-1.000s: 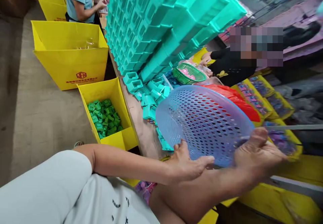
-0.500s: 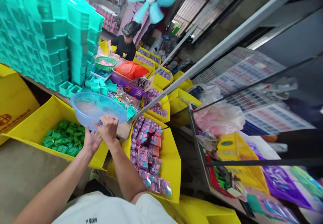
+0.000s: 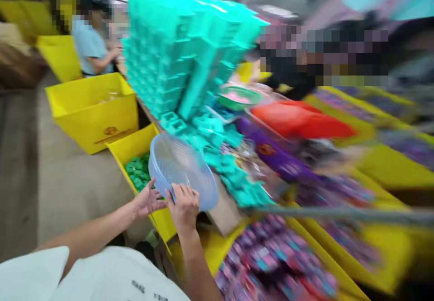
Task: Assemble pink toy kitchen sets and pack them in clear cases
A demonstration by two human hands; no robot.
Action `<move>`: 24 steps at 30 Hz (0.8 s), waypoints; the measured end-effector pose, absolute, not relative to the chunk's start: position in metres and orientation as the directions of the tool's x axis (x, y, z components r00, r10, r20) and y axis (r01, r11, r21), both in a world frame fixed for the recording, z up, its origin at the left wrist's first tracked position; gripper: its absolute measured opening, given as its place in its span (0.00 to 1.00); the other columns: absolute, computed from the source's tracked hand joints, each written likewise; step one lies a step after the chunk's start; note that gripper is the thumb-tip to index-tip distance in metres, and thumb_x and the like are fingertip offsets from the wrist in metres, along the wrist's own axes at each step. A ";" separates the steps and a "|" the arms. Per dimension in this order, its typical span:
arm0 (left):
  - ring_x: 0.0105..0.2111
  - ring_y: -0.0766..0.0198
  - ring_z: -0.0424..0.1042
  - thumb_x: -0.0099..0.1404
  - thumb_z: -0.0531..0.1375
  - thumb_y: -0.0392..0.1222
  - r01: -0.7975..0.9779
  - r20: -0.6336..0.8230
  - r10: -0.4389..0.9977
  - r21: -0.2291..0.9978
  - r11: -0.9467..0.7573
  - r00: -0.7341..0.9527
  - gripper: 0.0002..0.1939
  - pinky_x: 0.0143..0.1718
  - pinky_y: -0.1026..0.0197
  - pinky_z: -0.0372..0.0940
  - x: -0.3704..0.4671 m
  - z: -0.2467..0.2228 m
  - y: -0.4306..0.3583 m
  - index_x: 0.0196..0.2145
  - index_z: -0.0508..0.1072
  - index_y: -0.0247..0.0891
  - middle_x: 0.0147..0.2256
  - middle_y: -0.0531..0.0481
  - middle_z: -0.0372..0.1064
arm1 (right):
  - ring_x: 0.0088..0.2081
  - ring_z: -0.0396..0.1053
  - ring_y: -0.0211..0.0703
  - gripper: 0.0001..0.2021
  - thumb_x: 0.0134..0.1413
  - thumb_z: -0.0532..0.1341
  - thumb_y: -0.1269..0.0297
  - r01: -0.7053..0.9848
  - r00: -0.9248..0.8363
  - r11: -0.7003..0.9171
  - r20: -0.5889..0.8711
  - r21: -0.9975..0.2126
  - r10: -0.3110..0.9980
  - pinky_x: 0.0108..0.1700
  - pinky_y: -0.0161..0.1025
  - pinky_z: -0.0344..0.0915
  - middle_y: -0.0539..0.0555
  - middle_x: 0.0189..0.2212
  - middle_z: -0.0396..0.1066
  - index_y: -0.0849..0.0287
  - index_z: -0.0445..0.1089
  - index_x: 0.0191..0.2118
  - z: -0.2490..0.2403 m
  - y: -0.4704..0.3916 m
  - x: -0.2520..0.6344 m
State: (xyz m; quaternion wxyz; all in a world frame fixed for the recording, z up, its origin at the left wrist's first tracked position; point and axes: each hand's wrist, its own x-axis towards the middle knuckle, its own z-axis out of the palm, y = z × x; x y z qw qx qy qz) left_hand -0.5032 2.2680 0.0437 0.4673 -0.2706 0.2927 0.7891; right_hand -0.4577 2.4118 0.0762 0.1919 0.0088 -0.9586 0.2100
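A light-blue plastic mesh basket (image 3: 181, 165) is held tilted in front of me, its inside facing up. My right hand (image 3: 185, 204) is closed over the near rim. Just left of it, my left hand (image 3: 148, 201) has its fingers stretched out and apart, palm up, with the fingertips at the basket's near side; whether they bear any weight I cannot tell. Beneath the basket, green plastic pieces (image 3: 137, 173) lie in a yellow box (image 3: 130, 145), partly hidden. Loose turquoise plastic pieces (image 3: 219, 143) lie on the table beyond the basket.
A tall stack of turquoise containers (image 3: 169, 43) stands at the back. Packed pink-and-purple items (image 3: 267, 256) fill a box at the lower right. Another yellow box (image 3: 96, 111) stands left. A blurred pole (image 3: 339, 214) crosses the right side. A person (image 3: 93, 43) sits at the far left.
My view has swung left, so the surroundings shift right and blur. Both hands stay at the basket, which now looks more steeply tilted. The left fingers are more spread.
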 end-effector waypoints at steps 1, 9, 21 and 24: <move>0.28 0.58 0.77 0.74 0.49 0.60 -0.875 -0.707 0.547 0.218 -0.433 -0.447 0.32 0.34 0.59 0.72 -0.501 0.043 2.241 0.55 0.70 0.26 0.37 0.37 0.77 | 0.38 0.69 0.47 0.03 0.67 0.60 0.64 -0.178 -0.931 0.886 0.364 -0.428 -0.012 0.46 0.43 0.55 0.53 0.33 0.74 0.55 0.70 0.41 0.070 2.394 -0.460; 0.27 0.55 0.77 0.69 0.50 0.67 -0.729 -0.845 0.198 0.282 -0.624 -0.497 0.31 0.33 0.54 0.71 -0.514 0.048 2.047 0.55 0.69 0.41 0.41 0.43 0.78 | 0.34 0.69 0.44 0.09 0.56 0.65 0.75 -0.614 -0.789 0.683 0.293 -0.395 -0.540 0.41 0.42 0.57 0.48 0.29 0.71 0.54 0.66 0.31 0.025 2.219 -0.521; 0.23 0.63 0.69 0.61 0.62 0.44 -0.447 -0.814 -0.282 0.529 -0.721 -0.508 0.07 0.25 0.61 0.67 -0.683 0.081 1.772 0.34 0.73 0.37 0.28 0.50 0.75 | 0.39 0.66 0.43 0.04 0.66 0.59 0.70 -0.904 -0.385 0.337 0.154 -0.263 -0.910 0.41 0.43 0.54 0.51 0.35 0.72 0.55 0.70 0.39 0.043 1.936 -0.725; 0.20 0.68 0.64 0.50 0.63 0.30 -0.416 -0.691 -0.503 0.718 -0.557 -0.519 0.07 0.22 0.67 0.61 -0.764 0.073 1.736 0.29 0.70 0.36 0.24 0.55 0.69 | 0.42 0.66 0.44 0.04 0.67 0.60 0.64 -0.902 -0.390 0.345 0.149 -0.259 -0.909 0.42 0.43 0.54 0.52 0.37 0.73 0.56 0.71 0.42 0.038 1.898 -0.798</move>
